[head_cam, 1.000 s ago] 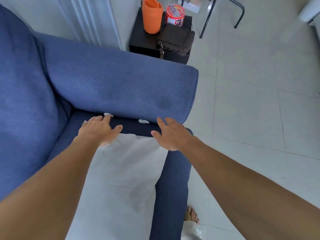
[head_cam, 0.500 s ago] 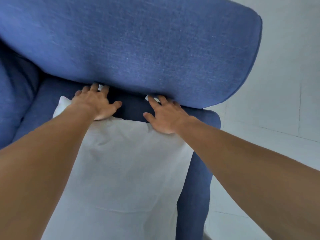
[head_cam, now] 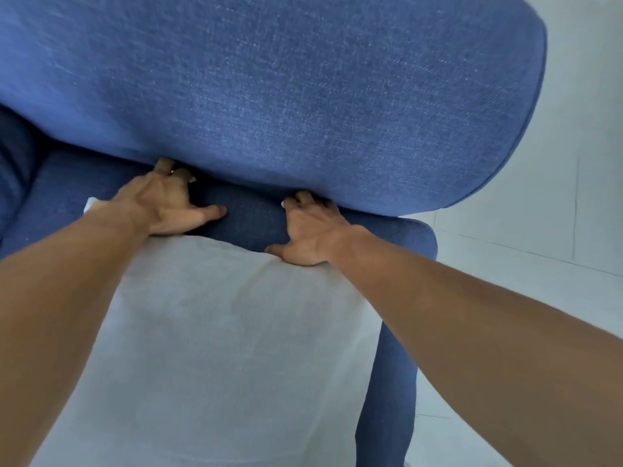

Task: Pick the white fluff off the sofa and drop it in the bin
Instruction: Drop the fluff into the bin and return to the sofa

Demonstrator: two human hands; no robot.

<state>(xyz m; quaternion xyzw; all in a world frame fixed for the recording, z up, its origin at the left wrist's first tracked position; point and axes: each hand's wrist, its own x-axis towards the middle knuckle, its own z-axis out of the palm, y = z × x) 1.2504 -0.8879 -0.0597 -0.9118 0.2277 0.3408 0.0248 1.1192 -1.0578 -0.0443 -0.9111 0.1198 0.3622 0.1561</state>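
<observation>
Head view: left hand (head_cam: 161, 203) and right hand (head_cam: 310, 234) curl fingers into the sofa (head_cam: 303, 96) seat's far-edge crease beside white fluff (head_cam: 193, 179), probably wispy and weightless, best fingertip-pinched; actual grasp can't be told.

Two hands (head_cam: 161, 205) (head_cam: 312, 235), two white fluff bits (head_cam: 193, 179) (head_cam: 282, 204), one blue sofa (head_cam: 303, 96), one white cloth (head_cam: 219, 332)

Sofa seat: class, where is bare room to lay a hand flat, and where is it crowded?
Free: the blue seat strip between left hand and right hand, with the armrest above and white cloth below; also the seat left of the left hand. Crowded: the crease under the armrest, where fingers and white fluff meet.
</observation>
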